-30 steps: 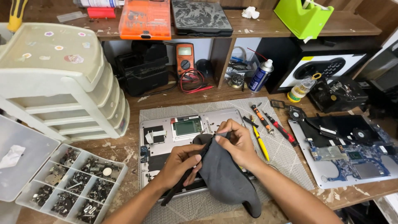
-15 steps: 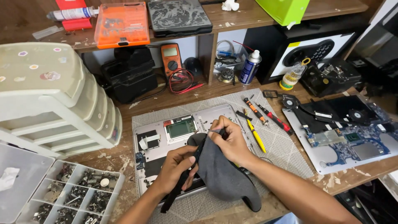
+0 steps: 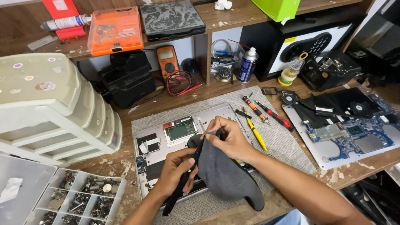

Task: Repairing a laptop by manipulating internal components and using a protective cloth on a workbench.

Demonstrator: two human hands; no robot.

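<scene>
laptop chassis (image 3: 166, 137) half hidden under grey cloth (image 3: 225, 175), hands (image 3: 227, 139)

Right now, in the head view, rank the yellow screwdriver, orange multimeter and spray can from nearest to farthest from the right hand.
1. Yellow screwdriver: just right of the right hand, on the mat.
2. Orange multimeter: behind it, to the left, under the shelf.
3. Spray can: behind it, to the right; nearly as far as the multimeter.

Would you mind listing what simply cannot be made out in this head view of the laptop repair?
- Head view: what the right hand pinches is hidden by its own fingers.
- The opened laptop base is partly covered by the grey cloth and the left hand.
- Parts in the compartment tray are too small; the edge cuts it off.
</scene>
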